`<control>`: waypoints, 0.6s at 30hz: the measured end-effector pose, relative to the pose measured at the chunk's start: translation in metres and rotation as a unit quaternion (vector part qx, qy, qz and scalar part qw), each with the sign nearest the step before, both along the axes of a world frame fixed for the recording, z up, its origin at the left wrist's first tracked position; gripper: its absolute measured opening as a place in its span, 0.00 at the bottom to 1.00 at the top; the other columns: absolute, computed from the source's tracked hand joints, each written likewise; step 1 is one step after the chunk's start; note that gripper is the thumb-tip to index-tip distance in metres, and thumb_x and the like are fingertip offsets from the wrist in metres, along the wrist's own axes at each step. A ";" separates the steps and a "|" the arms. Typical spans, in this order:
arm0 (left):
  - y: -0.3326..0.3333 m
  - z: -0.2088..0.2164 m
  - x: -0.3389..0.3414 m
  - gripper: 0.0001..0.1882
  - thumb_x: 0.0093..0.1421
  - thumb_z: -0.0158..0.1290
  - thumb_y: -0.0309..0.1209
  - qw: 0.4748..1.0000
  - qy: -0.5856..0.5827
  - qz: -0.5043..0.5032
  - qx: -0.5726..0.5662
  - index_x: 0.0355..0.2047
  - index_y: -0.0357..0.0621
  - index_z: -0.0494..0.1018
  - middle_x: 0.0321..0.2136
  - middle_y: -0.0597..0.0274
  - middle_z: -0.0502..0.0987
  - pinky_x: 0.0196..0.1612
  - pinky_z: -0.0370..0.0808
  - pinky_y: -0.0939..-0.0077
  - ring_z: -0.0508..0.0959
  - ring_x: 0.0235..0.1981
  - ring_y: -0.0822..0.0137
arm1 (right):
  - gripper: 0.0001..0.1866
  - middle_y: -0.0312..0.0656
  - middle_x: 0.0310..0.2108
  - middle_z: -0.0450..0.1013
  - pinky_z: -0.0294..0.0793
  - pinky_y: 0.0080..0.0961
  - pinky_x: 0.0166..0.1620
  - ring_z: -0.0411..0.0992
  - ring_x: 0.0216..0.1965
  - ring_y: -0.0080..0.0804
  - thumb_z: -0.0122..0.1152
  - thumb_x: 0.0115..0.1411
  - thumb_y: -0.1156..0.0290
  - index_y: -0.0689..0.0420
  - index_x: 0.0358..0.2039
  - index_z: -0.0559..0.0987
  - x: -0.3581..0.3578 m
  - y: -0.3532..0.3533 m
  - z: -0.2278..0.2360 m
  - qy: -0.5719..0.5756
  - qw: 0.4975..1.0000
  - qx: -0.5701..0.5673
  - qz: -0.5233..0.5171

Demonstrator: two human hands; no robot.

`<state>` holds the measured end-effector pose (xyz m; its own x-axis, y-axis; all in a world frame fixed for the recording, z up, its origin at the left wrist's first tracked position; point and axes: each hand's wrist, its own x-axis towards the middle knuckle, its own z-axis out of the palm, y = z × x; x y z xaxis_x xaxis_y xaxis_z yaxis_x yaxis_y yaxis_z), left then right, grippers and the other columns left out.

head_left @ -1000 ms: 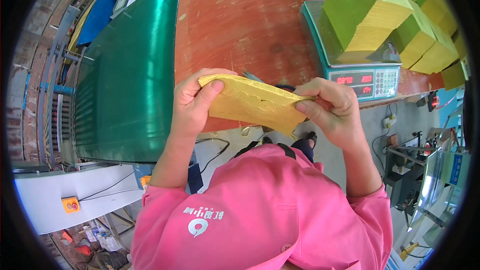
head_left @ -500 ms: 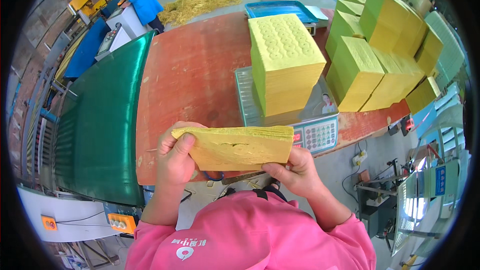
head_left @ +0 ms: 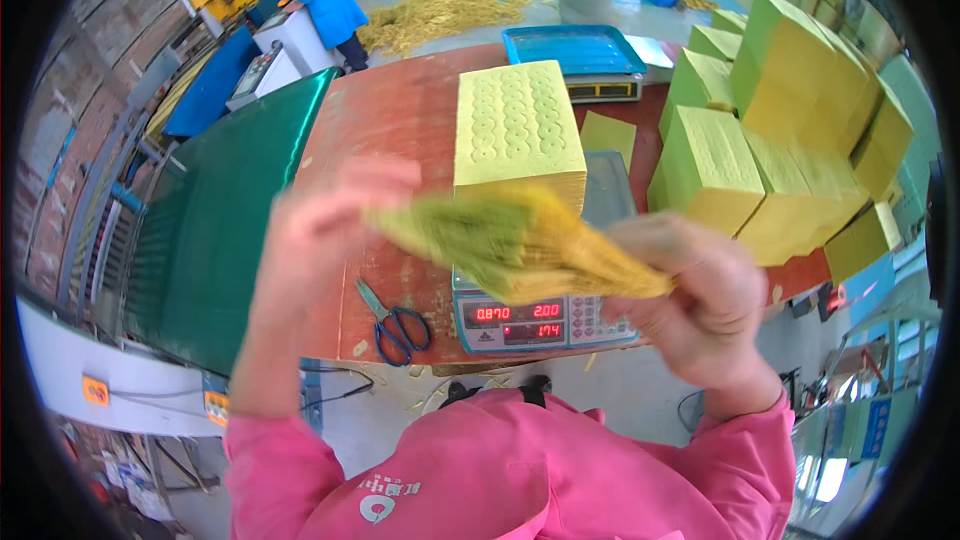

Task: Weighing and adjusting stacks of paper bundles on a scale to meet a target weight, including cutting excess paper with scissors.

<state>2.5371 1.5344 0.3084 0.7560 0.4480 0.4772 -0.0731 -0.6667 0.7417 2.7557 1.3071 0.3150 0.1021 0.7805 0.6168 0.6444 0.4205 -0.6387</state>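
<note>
A thin stack of yellow paper sheets [head_left: 515,240] is bent and blurred in front of me, above the scale. My right hand [head_left: 700,300] grips its right end between thumb and fingers. Close to the stack's left end is my left hand [head_left: 330,225], smeared by motion; whether its fingers touch the paper cannot be made out. Behind the held sheets a tall block of yellow paper [head_left: 520,125], stamped with rows of round marks, stands on a digital scale [head_left: 515,332] with a lit red display.
Scissors [head_left: 388,325] with dark blue handles lie on the red table [head_left: 375,130]. Several yellow paper blocks [head_left: 705,165] are piled at right. A second scale with a blue tray [head_left: 575,48] sits behind. Left is a green sheet-covered surface [head_left: 215,210]; farther off, a person in blue [head_left: 325,0] stands at a machine.
The held stack has gone from flat to bent and twisted, and both hands have risen. My left hand has loosened from its earlier clasp. The scissors and scale display have come into view.
</note>
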 end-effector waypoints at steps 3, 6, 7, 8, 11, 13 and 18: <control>0.049 0.041 0.046 0.10 0.57 0.56 0.23 0.956 -0.058 0.035 0.287 0.39 0.43 0.81 0.39 0.65 0.78 0.40 0.74 0.77 0.77 0.37 0.70 | 0.14 0.50 0.40 0.77 0.74 0.24 0.44 0.77 0.38 0.34 0.58 0.51 0.86 0.67 0.40 0.79 0.009 0.016 0.034 -0.153 0.975 0.145 -0.068; 0.070 0.056 0.097 0.12 0.64 0.49 0.27 0.999 -0.040 0.008 0.005 0.45 0.45 0.79 0.40 0.65 0.79 0.42 0.74 0.78 0.77 0.38 0.74 | 0.17 0.49 0.41 0.77 0.76 0.24 0.42 0.78 0.39 0.36 0.56 0.49 0.88 0.62 0.40 0.80 0.018 0.047 0.030 -0.209 0.944 0.194 -0.167; 0.088 0.049 0.109 0.13 0.66 0.46 0.26 0.999 -0.035 -0.019 -0.030 0.47 0.42 0.78 0.41 0.61 0.80 0.46 0.75 0.78 0.78 0.41 0.74 | 0.17 0.49 0.41 0.77 0.76 0.24 0.42 0.78 0.39 0.36 0.56 0.49 0.88 0.62 0.40 0.80 0.019 0.058 0.022 -0.217 0.944 0.193 -0.159; 0.104 0.041 0.120 0.14 0.66 0.45 0.25 0.985 -0.042 -0.114 -0.122 0.47 0.42 0.77 0.41 0.62 0.80 0.46 0.75 0.78 0.78 0.41 0.74 | 0.18 0.48 0.43 0.77 0.76 0.25 0.43 0.78 0.40 0.38 0.56 0.49 0.88 0.61 0.41 0.81 0.020 0.065 0.013 -0.186 0.952 0.164 -0.179; 0.134 0.009 0.143 0.15 0.64 0.45 0.26 0.943 -0.032 -0.214 -0.254 0.47 0.41 0.78 0.40 0.64 0.80 0.43 0.75 0.78 0.78 0.39 0.76 | 0.19 0.46 0.44 0.77 0.76 0.27 0.45 0.77 0.42 0.40 0.55 0.49 0.88 0.60 0.41 0.81 0.025 0.083 -0.013 -0.144 0.961 0.092 -0.218; 0.144 -0.004 0.151 0.15 0.62 0.48 0.31 0.920 0.034 -0.228 -0.316 0.45 0.41 0.78 0.37 0.65 0.80 0.38 0.74 0.79 0.78 0.36 0.77 | 0.19 0.45 0.45 0.77 0.76 0.27 0.46 0.77 0.43 0.41 0.55 0.50 0.88 0.60 0.42 0.81 0.027 0.089 -0.024 -0.131 0.961 0.054 -0.239; 0.145 -0.026 0.169 0.13 0.59 0.54 0.33 0.947 0.039 -0.188 -0.258 0.42 0.42 0.80 0.33 0.68 0.80 0.34 0.71 0.82 0.75 0.31 0.79 | 0.19 0.47 0.46 0.76 0.76 0.29 0.47 0.76 0.44 0.42 0.58 0.50 0.87 0.59 0.43 0.80 0.019 0.092 -0.033 -0.174 0.952 0.038 -0.251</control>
<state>2.7059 1.6794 0.2827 0.9323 0.2986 0.2040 -0.1645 -0.1523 0.9745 2.7746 1.3992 0.2817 0.2305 0.6394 0.7335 0.9428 0.0397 -0.3309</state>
